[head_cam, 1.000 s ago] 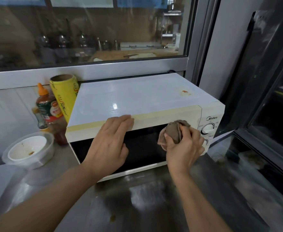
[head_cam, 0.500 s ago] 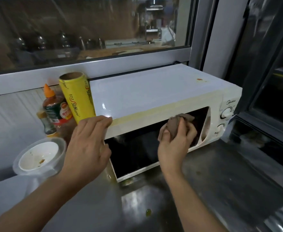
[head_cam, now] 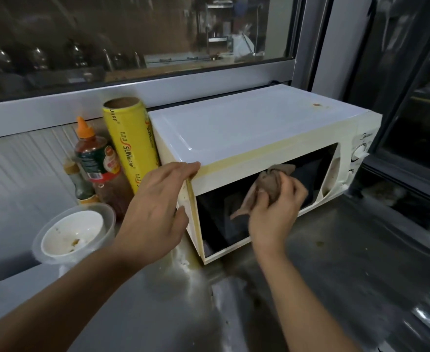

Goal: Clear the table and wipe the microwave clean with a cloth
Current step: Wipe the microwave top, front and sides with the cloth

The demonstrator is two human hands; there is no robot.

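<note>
The cloth (head_cam: 272, 184) was bunched in my right hand (head_cam: 274, 212), my fingers (head_cam: 293, 190) curled round it and pinching it into a wad against the dark glass of the microwave (head_cam: 247, 128) door. It looked soft and limp, a loose corner hanging toward seven o'clock below my thumb, so I judged it would only scrub well if I kept it balled tight; held by an edge it would just flop and smear. It seemed light, and whether it was damp I could not tell.

The microwave sat on the desk (head_cam: 335, 262) under the window, its front turned toward four o'clock. I judged it heavy and stiff but ready to skid on the smooth metal under a hard rub, which is why my left hand (head_cam: 155, 209) was laid over its near top corner, fingers (head_cam: 183, 167) nearly straight along the yellowed front edge, thumb down the side, bracing rather than gripping. The top corner seemed the sound place to hold; the glass and the knobs at the two o'clock end I judged less fit to take a push.

Just beside the microwave at nine o'clock stood a yellow roll of wrap (head_cam: 130, 146), then a sauce bottle (head_cam: 95, 158) with an orange cap, and nearer me a used bowl (head_cam: 74, 235) inside a clear tub, not yet cleared.
</note>
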